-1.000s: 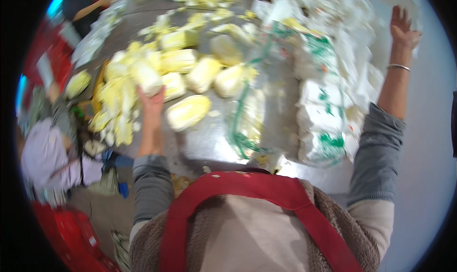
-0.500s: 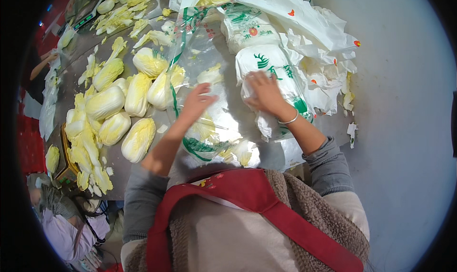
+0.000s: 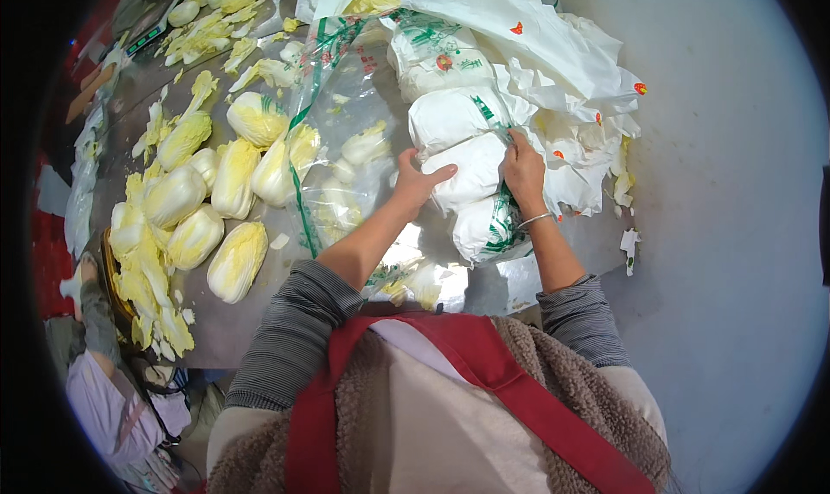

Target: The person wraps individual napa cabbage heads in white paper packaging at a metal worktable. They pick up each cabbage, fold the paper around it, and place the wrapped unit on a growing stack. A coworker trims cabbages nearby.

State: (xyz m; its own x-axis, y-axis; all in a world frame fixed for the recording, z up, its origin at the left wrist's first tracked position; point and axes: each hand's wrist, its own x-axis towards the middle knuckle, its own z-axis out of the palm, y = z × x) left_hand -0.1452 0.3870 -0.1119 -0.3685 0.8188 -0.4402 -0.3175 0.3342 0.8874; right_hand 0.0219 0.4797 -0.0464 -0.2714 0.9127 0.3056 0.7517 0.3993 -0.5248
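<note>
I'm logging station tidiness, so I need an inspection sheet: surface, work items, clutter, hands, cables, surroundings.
Surface: grey table, cabbage bits scattered.
Work items: white-wrapped bundles in a row; clear green-edged bag at their left; cabbages, left.
Clutter: loose leaves, left; crumpled white sheets, right.
Hands: left hand on a bundle's left side; right hand at the bundles' right edge.
Cables: nothing clearly seen.
Surroundings: another person in a lavender garment, lower left.

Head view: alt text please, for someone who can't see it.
A bare left hand and right hand touch opposite sides of a row of white-wrapped bundles; clear green-edged plastic spreads leftward. Oblong pale yellow cabbages lie farther left on a grey table.
</note>
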